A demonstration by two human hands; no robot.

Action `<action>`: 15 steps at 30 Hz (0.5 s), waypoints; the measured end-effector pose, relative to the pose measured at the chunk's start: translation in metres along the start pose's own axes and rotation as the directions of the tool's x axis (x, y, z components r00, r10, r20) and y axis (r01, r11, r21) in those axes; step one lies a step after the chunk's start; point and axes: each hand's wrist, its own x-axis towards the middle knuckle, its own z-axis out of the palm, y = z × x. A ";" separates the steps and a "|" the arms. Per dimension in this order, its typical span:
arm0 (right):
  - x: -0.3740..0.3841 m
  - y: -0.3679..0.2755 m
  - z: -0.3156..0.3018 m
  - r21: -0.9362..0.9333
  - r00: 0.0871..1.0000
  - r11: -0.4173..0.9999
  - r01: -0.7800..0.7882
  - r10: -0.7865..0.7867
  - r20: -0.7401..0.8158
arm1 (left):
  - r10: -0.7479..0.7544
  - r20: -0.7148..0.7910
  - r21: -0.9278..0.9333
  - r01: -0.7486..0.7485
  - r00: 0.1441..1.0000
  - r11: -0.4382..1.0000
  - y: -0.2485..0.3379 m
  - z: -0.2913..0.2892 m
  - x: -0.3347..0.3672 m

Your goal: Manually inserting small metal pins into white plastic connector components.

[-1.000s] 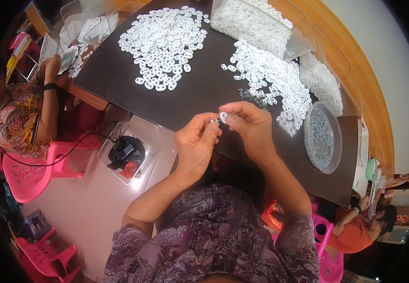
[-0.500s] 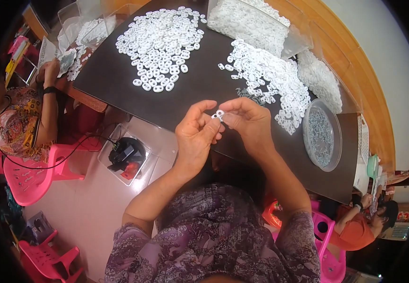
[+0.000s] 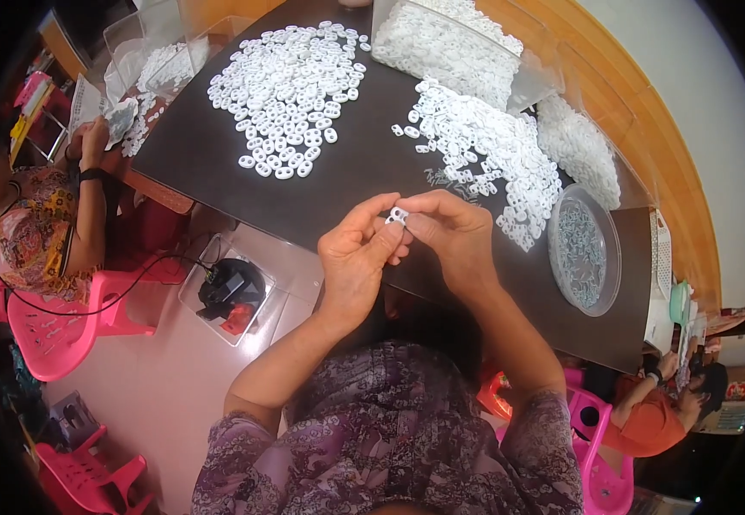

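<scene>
A small white plastic piece with two holes [image 3: 397, 215] is pinched between the fingertips of both hands, over the near edge of the dark table [image 3: 364, 172]. My left hand [image 3: 351, 262] grips it from the left with thumb and fingers. From the other side, my right hand [image 3: 456, 236] closes its thumb and index finger on it. A heap of white oval two-holed pieces [image 3: 291, 90] lies beyond my hands to the left. Another heap of small white pieces [image 3: 484, 137] spreads to the right. Tiny grey parts [image 3: 450, 182] lie just past my right hand.
A round clear tray [image 3: 616, 257] of small grey parts stands at the right. Behind it are a bag of white pieces [image 3: 578, 150] and a clear bin [image 3: 381, 56] of them. People sit at the left [image 3: 42, 227] and right [image 3: 647, 421]. Pink chairs [image 3: 54, 330] stand around.
Both hands stay together in nearly the same place. The white piece has turned slightly between the fingertips. The whole view has shifted a little.
</scene>
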 end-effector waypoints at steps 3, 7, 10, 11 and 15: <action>-0.006 -0.001 0.007 -0.063 0.998 0.997 0.054 -0.056 -0.029 | 0.033 -0.028 -0.069 -0.035 0.999 0.997 0.000 0.004 0.001; -0.005 0.003 0.004 -0.462 0.936 0.823 0.331 -0.349 0.050 | 0.024 -0.078 -0.130 -0.034 0.997 0.991 0.001 0.005 0.003; -0.006 0.006 0.003 -0.628 0.857 0.626 0.461 -0.499 0.131 | -0.003 -0.110 -0.209 -0.020 0.994 0.978 0.005 0.012 0.002; -0.006 0.006 0.002 -0.672 0.822 0.558 0.487 -0.554 0.136 | -0.003 -0.109 -0.208 -0.020 0.994 0.978 0.004 0.013 0.001; -0.006 0.005 0.000 -0.712 0.758 0.454 0.536 -0.629 0.170 | -0.004 -0.078 -0.190 -0.010 0.997 0.982 0.001 0.012 -0.003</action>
